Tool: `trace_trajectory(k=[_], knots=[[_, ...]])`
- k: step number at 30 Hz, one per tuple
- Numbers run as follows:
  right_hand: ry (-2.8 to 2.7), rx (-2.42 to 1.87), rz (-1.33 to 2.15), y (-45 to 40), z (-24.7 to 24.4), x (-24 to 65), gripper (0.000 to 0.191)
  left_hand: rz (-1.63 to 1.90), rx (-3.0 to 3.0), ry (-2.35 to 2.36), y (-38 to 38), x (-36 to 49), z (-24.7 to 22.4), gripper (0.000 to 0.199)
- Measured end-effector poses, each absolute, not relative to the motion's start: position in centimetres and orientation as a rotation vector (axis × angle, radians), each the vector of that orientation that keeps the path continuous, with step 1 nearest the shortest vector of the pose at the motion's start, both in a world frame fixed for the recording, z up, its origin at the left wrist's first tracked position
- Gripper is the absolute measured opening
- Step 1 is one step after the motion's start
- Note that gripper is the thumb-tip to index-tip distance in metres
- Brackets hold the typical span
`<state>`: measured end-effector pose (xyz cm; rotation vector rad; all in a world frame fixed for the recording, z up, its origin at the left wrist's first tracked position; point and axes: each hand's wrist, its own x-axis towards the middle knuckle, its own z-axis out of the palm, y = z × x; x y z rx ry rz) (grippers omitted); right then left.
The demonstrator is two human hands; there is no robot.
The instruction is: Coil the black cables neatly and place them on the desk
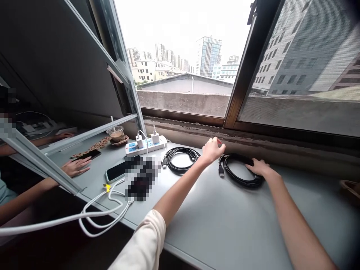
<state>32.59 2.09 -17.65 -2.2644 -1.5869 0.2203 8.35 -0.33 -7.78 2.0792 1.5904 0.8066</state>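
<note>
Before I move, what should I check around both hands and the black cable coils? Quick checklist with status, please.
1. Right hand touching the right coil: ok.
2. Left hand holding anything: cannot tell; its fingers are curled.
3. Right coil apart from the left coil: ok.
4. USB plug of the right coil visible: ok, at its left side.
5. White cable fully on the table: not ok, looping past the front edge.

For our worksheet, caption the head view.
Right hand on one coiled black cable, left hand between it and another cable.
</note>
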Motion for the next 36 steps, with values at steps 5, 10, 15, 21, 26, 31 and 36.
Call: trace_trajectory(k=[5, 10, 15, 21, 26, 31, 36], knots=[[-1.522, -2.507, 0.285, 2.2, -17.9, 28.7, 0.043, 1.081, 2.037, 1.503, -2.6, 7.3, -4.7, 0.021], [-1.617, -2.467, 0.244, 1.1, -17.1, 27.0, 0.045, 1.119, 2.245, 1.29, -6.8, 8.4, -4.2, 0.017], [-1.663, -2.348, 0.169, -0.6, -17.0, 26.4, 0.061, 0.986, 2.498, 1.277, -8.4, 8.8, -8.4, 0.02], [-1.634, -2.167, 0.157, -1.5, -17.9, 27.4, 0.064, 0.725, 2.759, 1.189, -7.8, 8.2, -15.0, 0.028], [-1.619, -1.954, 0.153, -2.1, -18.8, 29.1, 0.051, 0.655, 2.815, 1.104, -7.2, 8.0, -16.9, 0.031], [-1.5, -1.824, 0.048, -2.7, -18.9, 29.0, 0.051, 0.642, 2.81, 1.161, -6.5, 8.0, -17.6, 0.037], [-1.436, -1.735, -0.03, -3.2, -18.9, 28.3, 0.042, 0.58, 2.857, 1.169, -5.3, 7.3, -17.4, 0.036]])
